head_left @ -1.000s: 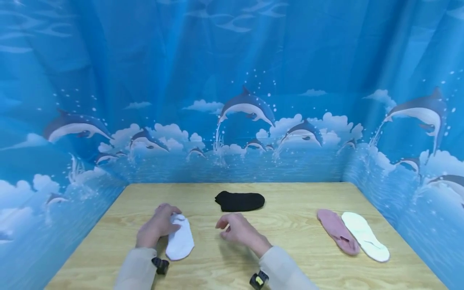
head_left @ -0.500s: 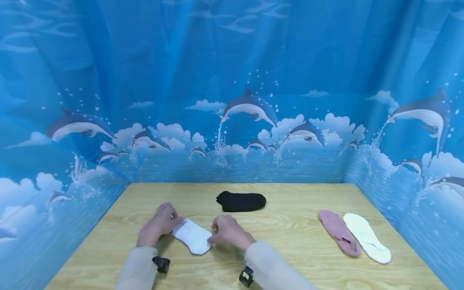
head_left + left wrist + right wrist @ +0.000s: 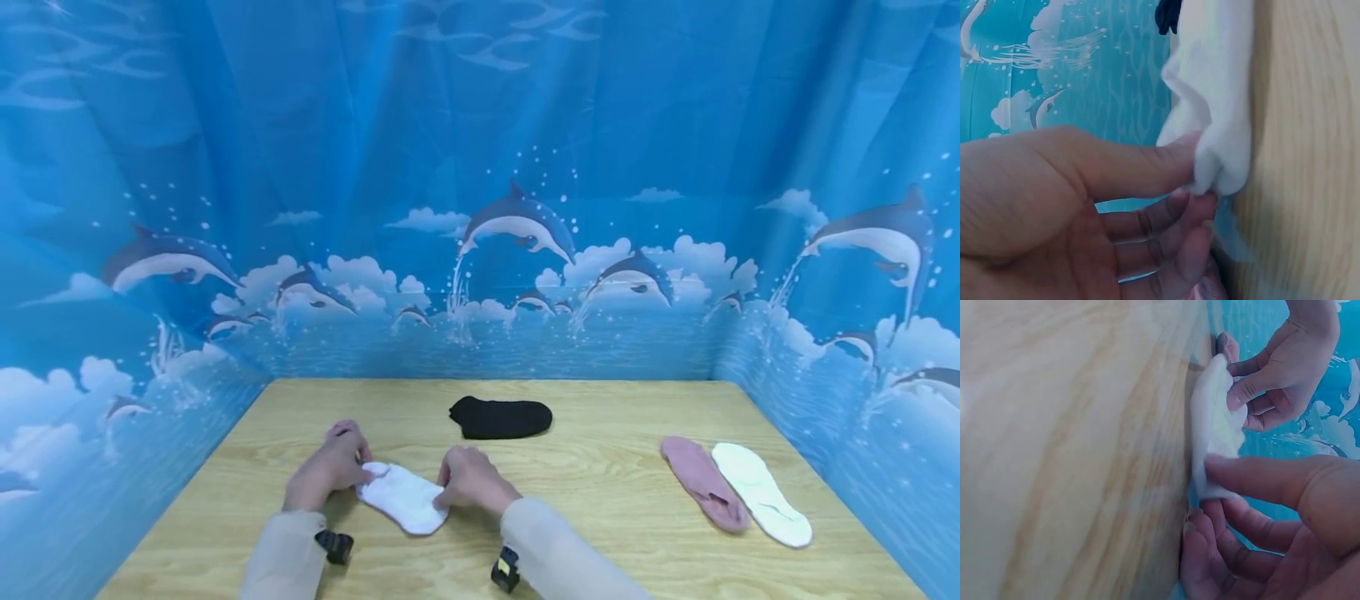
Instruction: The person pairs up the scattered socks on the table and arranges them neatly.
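A white ankle sock (image 3: 405,500) is stretched between both hands, low over the table on the left. My left hand (image 3: 330,469) pinches its cuff end between thumb and fingers; in the left wrist view the white cloth (image 3: 1222,100) bunches at the thumb tip. The other end is pinched by my right hand (image 3: 474,482), its thumb on top of the white cloth (image 3: 1213,425) in the right wrist view. Just behind the left hand, a pink sock (image 3: 342,427) peeks out, mostly hidden by that hand.
A black sock (image 3: 501,418) lies flat at the back middle of the wooden table (image 3: 600,500). On the right, a pink sock (image 3: 705,483) and a white sock (image 3: 761,493) lie side by side. A blue dolphin-print curtain (image 3: 480,333) borders the table's back and sides.
My right hand has moved left and taken hold of the white sock's free end. The sock has swung from pointing toward me to slanting rightward between the hands.
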`<action>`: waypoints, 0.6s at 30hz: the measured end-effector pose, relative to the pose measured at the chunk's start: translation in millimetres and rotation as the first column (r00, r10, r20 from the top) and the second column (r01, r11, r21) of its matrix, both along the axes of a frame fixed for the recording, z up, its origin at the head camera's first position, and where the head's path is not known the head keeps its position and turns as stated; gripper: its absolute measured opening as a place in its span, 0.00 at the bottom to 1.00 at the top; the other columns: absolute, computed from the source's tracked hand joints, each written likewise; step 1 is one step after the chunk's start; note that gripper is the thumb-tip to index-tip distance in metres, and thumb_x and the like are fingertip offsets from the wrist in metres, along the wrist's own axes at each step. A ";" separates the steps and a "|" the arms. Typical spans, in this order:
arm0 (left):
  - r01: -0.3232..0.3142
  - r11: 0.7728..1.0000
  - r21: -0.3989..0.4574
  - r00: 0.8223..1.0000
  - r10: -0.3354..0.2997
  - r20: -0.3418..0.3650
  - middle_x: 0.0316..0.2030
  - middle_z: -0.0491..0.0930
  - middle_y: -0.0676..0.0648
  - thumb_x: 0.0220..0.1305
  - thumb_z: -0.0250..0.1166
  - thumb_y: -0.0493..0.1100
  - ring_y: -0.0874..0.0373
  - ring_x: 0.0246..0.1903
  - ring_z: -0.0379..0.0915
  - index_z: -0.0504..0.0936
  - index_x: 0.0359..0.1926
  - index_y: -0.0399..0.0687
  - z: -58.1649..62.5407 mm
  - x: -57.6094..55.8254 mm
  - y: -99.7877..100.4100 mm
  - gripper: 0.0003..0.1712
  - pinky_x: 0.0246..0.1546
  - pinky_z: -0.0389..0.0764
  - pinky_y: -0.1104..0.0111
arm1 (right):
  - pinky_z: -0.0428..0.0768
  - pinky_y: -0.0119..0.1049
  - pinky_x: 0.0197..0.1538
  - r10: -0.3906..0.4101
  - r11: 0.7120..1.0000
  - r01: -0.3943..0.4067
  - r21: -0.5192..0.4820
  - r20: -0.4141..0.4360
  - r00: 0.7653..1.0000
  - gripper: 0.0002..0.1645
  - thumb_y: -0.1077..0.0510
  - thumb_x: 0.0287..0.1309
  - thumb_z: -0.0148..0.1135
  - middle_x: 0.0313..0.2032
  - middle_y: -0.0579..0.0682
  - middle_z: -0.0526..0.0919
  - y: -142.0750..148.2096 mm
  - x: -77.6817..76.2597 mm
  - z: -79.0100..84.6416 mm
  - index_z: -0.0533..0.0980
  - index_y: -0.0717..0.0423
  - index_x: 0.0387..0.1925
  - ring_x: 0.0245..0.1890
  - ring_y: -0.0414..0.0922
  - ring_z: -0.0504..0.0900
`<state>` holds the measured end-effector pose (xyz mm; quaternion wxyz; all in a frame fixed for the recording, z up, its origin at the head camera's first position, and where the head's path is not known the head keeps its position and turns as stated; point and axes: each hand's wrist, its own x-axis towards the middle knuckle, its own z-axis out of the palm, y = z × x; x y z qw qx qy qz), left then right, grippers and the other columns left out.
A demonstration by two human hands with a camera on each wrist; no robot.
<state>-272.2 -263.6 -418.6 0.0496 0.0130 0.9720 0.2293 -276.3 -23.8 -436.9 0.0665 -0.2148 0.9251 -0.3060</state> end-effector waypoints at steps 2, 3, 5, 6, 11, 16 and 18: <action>0.009 1.000 0.011 1.000 -0.009 -0.005 0.35 0.73 0.46 0.57 0.76 0.35 0.52 0.36 0.69 0.78 0.34 0.42 1.3 0.2 0.9 0.12 0.40 0.73 0.62 | 0.73 0.32 0.33 0.000 1.000 0.000 -0.015 0.008 1.000 0.12 0.63 0.41 0.80 0.25 0.43 0.78 2.0 -0.5 -0.7 0.80 0.53 0.22 0.27 0.41 0.72; 0.016 1.000 0.018 1.000 -0.016 -0.015 0.34 0.73 0.46 0.56 0.76 0.35 0.52 0.37 0.68 0.78 0.33 0.42 2.5 0.6 1.6 0.13 0.41 0.73 0.62 | 0.73 0.31 0.33 0.001 1.000 -0.001 -0.025 0.009 1.000 0.12 0.63 0.41 0.79 0.26 0.44 0.77 3.2 -0.7 -0.7 0.79 0.53 0.23 0.27 0.40 0.72; 0.030 0.999 0.026 0.999 -0.029 -0.044 0.34 0.73 0.46 0.53 0.77 0.35 0.51 0.39 0.68 0.78 0.31 0.42 5.0 1.1 3.1 0.13 0.44 0.73 0.60 | 0.72 0.31 0.32 0.002 0.999 -0.001 -0.053 0.016 1.000 0.11 0.65 0.43 0.76 0.26 0.45 0.77 5.9 -1.1 0.0 0.78 0.54 0.24 0.27 0.41 0.71; 0.036 0.999 0.031 0.997 -0.034 -0.063 0.33 0.73 0.47 0.51 0.78 0.34 0.51 0.40 0.68 0.79 0.30 0.42 6.3 1.4 4.0 0.13 0.45 0.73 0.59 | 0.72 0.30 0.32 0.004 0.998 -0.002 -0.069 0.019 1.000 0.11 0.66 0.43 0.75 0.26 0.45 0.77 7.5 -1.0 0.6 0.78 0.54 0.25 0.27 0.41 0.72; 0.087 0.996 0.035 0.985 -0.081 -0.150 0.30 0.79 0.49 0.45 0.78 0.32 0.54 0.39 0.70 0.81 0.29 0.45 10.5 1.6 8.2 0.13 0.50 0.70 0.55 | 0.74 0.29 0.29 0.002 0.989 0.004 -0.149 0.043 0.999 0.08 0.69 0.47 0.69 0.26 0.48 0.80 16.8 -0.9 3.1 0.79 0.57 0.29 0.27 0.40 0.74; 0.127 0.992 0.022 0.979 -0.122 -0.163 0.29 0.83 0.53 0.45 0.79 0.34 0.58 0.37 0.74 0.84 0.31 0.49 13.3 1.0 12.3 0.13 0.55 0.69 0.49 | 0.77 0.31 0.31 -0.003 0.980 0.016 -0.200 0.066 0.998 0.06 0.70 0.54 0.67 0.29 0.50 0.82 26.9 -2.3 8.1 0.80 0.60 0.35 0.30 0.41 0.77; 0.126 0.992 0.022 0.981 -0.122 -0.153 0.30 0.84 0.54 0.46 0.80 0.35 0.58 0.37 0.76 0.84 0.32 0.50 14.7 1.2 14.5 0.13 0.57 0.68 0.48 | 0.78 0.31 0.33 -0.016 0.978 0.028 -0.205 0.061 0.998 0.07 0.70 0.55 0.67 0.31 0.51 0.83 30.7 -3.1 10.1 0.81 0.60 0.37 0.32 0.42 0.78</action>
